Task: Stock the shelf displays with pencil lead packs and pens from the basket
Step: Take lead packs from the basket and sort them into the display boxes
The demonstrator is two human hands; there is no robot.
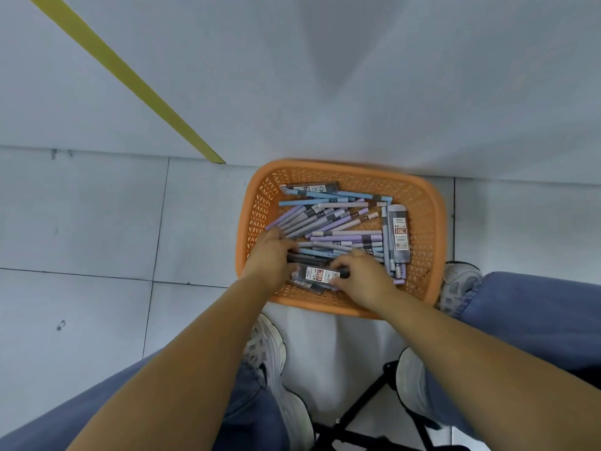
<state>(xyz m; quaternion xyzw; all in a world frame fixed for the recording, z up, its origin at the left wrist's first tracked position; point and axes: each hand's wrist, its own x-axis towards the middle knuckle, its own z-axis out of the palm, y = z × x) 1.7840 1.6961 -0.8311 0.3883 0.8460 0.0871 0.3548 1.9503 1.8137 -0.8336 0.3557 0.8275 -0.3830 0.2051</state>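
Grey floor tiles (97, 222) hold an orange basket (426, 203) of pens (328, 222). At its near edge a lead pack (317, 275) lies sideways. The right hand (364, 276) pinches its right end; the left hand (270, 255) is by its other end, but I cannot tell its grip.

Orange lattice-patterned basket (422, 203); lilac, pale blue and grey pens (338, 222); dark grey lead packs (399, 232) with red-and-white labels; yellow stripe (130, 79); grey-tiled floor (81, 222).
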